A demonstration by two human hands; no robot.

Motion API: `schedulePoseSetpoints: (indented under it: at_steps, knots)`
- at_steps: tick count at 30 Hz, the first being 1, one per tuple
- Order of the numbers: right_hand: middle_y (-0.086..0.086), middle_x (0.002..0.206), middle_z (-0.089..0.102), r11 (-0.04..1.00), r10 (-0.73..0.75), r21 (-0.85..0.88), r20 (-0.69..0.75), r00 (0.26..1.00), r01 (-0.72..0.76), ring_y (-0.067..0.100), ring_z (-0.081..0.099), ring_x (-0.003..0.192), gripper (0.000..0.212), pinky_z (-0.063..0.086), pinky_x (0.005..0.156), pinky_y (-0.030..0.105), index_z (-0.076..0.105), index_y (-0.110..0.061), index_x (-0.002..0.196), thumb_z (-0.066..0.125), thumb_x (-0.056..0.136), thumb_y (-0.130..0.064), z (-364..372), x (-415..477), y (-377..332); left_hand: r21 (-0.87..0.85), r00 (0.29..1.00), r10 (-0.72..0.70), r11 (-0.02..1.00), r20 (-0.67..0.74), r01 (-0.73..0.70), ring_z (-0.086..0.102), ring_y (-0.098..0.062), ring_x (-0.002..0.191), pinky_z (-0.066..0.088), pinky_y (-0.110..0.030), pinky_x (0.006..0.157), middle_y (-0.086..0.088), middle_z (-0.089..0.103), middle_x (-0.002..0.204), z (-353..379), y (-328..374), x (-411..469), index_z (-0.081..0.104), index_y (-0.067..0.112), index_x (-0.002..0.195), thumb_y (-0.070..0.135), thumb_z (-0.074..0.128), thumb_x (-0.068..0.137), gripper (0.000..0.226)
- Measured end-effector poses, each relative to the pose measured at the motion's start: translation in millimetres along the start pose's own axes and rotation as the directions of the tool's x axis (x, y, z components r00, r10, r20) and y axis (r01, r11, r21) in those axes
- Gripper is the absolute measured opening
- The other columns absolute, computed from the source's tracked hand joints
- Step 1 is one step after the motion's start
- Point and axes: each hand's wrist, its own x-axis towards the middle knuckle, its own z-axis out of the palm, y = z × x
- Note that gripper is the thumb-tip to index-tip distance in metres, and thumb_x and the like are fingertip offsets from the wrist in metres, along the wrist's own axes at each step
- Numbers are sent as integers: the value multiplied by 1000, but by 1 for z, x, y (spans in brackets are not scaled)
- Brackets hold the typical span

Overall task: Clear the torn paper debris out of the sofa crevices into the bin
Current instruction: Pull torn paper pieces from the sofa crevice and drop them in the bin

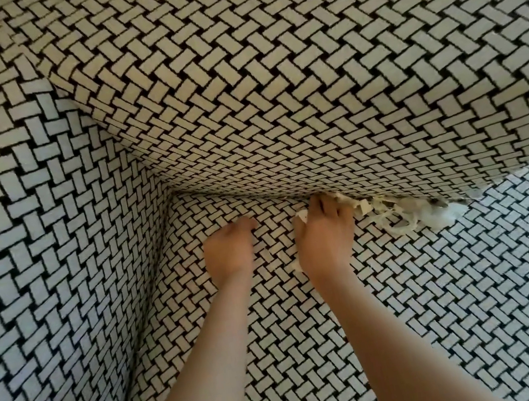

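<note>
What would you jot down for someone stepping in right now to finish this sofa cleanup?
Left hand: curled on the seat cushion near the crevice; whether it holds anything cannot be told.
Right hand: fingers at the gap under the back cushion, touching paper scraps.
Torn paper: a cluster remains wedged along the crevice to the right of the right hand.
Bin: not in view.
Left to do: pull out the scraps and carry them to the bin.

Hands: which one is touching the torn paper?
The right hand. Its fingers reach into the crevice among the paper scraps, with bits by its thumb and wrist. The left hand rests on bare sofa fabric, away from them.
</note>
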Motion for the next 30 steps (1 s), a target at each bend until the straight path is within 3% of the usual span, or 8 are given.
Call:
schedulePoseSetpoints:
  at_steps: [3, 6, 10, 12, 14, 19, 24, 30]
  knots:
    - [9, 134, 45, 996, -37, -79, 64, 997, 42, 33, 34, 122, 49, 25, 103, 39, 47, -10, 126, 44, 90, -42, -6, 9, 2, 233, 953, 246, 930, 176, -283, 47, -15, 56, 28, -20, 48, 1, 53, 59, 37, 13, -7, 66, 16, 76, 34, 58, 83, 21]
    - [7, 125, 52, 997, -67, -29, 89, 994, 70, 32, 40, 117, 40, 29, 100, 37, 54, -11, 116, 57, 80, -31, -7, 15, 5, 441, 952, 245, 845, 182, -302, 59, -19, 73, 34, -20, 51, 2, 65, 76, 61, 23, -1, 67, 17, 86, 47, 60, 77, 32]
    - [11, 93, 69, 967, -145, 167, -263, 954, 193, 30, 62, 87, 19, 40, 84, 33, 66, -3, 88, 59, 74, -14, 5, 9, 11, 556, 969, 221, 794, 114, -246, 63, -22, 75, 42, -23, 56, -1, 69, 81, 72, 20, 8, 68, 18, 86, 53, 60, 72, 39]
    - [13, 101, 66, 922, -76, 333, -342, 937, 196, 31, 60, 93, 27, 43, 87, 34, 65, 0, 97, 46, 82, -13, 6, 3, 12, 576, 957, 279, 770, 84, -275, 65, -23, 74, 42, -23, 55, -3, 69, 78, 73, 18, 6, 68, 17, 82, 50, 57, 76, 35]
    - [17, 115, 57, 850, 26, 499, -355, 934, 167, 30, 54, 106, 26, 43, 90, 31, 61, 2, 105, 47, 86, -10, 5, 1, 13, 610, 931, 349, 718, 102, -336, 65, -24, 73, 40, -23, 54, -3, 69, 77, 73, 16, 1, 70, 18, 80, 46, 53, 83, 32]
    - [17, 136, 37, 740, 218, 672, -177, 960, -44, 27, 37, 126, 38, 35, 102, 30, 49, 3, 124, 53, 89, -10, 0, -4, 13, 642, 861, 475, 606, 182, -470, 66, -25, 77, 42, -23, 56, -3, 70, 81, 70, 10, -6, 71, 24, 84, 42, 45, 92, 33]
    - [13, 140, 36, 826, 244, 542, -96, 965, -155, 26, 34, 130, 38, 29, 104, 28, 49, 2, 127, 45, 94, -16, -6, 2, 14, 628, 845, 476, 587, 243, -511, 65, -22, 73, 31, -20, 47, -1, 68, 74, 65, 9, -8, 71, 24, 82, 41, 45, 93, 33]
    - [10, 140, 27, 949, 204, 220, 116, 972, -225, 32, 35, 121, 32, 40, 87, 34, 52, 0, 116, 37, 97, -20, -25, 17, 12, 532, 844, 478, 661, 245, -529, 58, -15, 60, 33, -17, 45, 2, 71, 70, 57, 4, -21, 74, 32, 90, 51, 48, 90, 33]
